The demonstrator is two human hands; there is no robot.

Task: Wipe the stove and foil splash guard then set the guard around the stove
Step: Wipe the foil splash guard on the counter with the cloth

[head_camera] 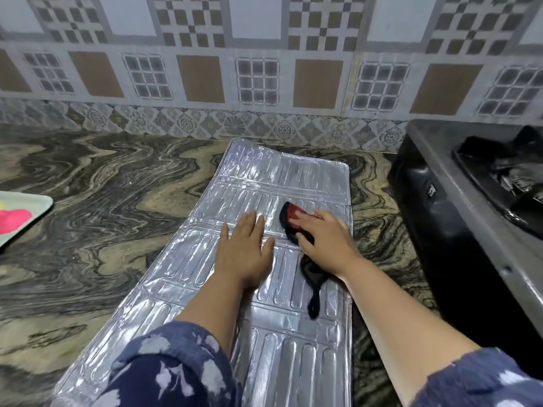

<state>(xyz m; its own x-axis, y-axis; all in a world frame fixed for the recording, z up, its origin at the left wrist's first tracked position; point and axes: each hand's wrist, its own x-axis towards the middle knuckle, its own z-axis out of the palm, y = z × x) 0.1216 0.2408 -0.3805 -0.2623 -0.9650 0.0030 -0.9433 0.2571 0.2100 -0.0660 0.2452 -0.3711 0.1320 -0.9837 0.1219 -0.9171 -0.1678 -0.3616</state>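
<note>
The silver foil splash guard (264,177) lies flat and unfolded on the marbled counter, running from the wall toward me. My left hand (245,248) rests palm down on the guard's middle, fingers spread, holding nothing. My right hand (326,242) presses a dark cloth with a red patch (289,218) onto the foil just right of the left hand. A strip of the cloth trails toward me under my wrist. The black stove (470,207) stands at the right, beside the guard.
A pale tray (26,218) with a pink object sits at the counter's left edge. The patterned tile wall (264,83) runs behind the counter. Swirled stone counter (117,201) spreads to the left of the guard.
</note>
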